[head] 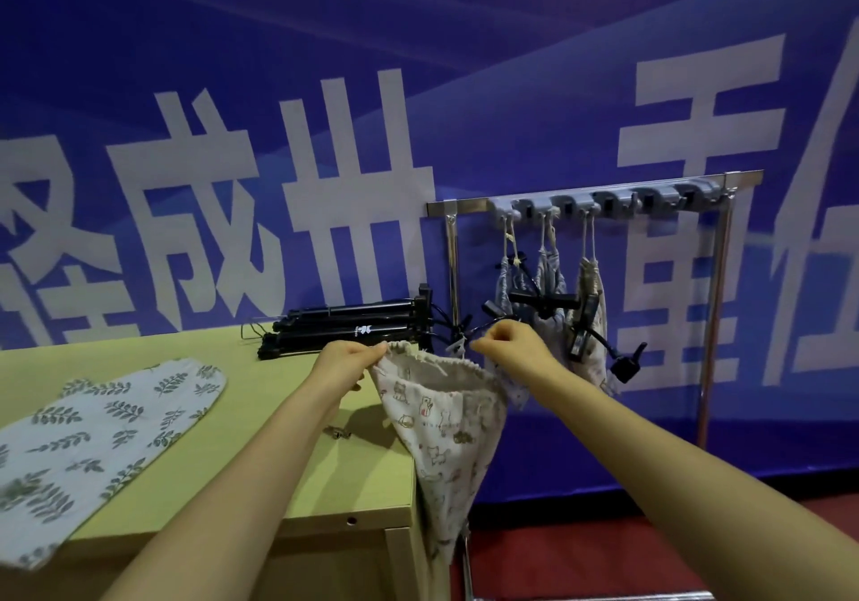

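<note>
Rack (711,321) right of table (288,414)

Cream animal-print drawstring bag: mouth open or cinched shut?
Open: left hand and right hand pinch the rim of the cream animal-print bag, stretching it wide.

I have both bare arms stretched forward. My left hand (346,361) and my right hand (516,344) are at nearly equal height, fingers curled, each pinching the rim of the bag (441,419).
</note>
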`<action>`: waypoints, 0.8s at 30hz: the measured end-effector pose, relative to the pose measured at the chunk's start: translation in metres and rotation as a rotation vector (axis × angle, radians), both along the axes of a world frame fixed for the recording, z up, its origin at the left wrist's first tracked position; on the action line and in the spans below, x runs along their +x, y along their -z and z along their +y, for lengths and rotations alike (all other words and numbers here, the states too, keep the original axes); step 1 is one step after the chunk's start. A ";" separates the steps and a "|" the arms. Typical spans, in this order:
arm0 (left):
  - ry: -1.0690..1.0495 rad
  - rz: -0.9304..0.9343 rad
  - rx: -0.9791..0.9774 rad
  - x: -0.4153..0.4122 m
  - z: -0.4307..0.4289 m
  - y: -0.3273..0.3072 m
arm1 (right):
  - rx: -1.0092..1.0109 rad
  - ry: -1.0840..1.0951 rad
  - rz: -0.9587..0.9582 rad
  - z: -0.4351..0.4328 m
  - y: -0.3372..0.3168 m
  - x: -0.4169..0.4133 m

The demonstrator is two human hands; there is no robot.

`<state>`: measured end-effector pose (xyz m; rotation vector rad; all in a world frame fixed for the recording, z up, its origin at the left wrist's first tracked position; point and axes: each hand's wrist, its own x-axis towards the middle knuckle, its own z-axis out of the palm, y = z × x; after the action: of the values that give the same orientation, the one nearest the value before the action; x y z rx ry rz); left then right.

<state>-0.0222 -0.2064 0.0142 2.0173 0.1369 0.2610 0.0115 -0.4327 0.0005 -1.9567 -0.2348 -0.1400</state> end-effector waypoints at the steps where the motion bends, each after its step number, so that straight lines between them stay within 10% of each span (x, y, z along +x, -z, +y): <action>1: 0.003 0.011 -0.003 -0.001 0.002 0.001 | 0.005 -0.039 -0.044 0.009 -0.004 -0.005; 9: 0.015 0.001 -0.013 0.000 0.027 0.016 | -0.202 -0.454 -0.263 0.094 -0.010 -0.052; 24: -0.056 -0.005 -0.191 0.000 0.049 0.042 | -0.810 -0.126 -0.443 0.157 0.060 -0.028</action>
<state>-0.0220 -0.1575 -0.0275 1.8254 0.2079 0.2780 -0.0163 -0.2753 -0.0594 -2.6841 -0.8031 -0.4512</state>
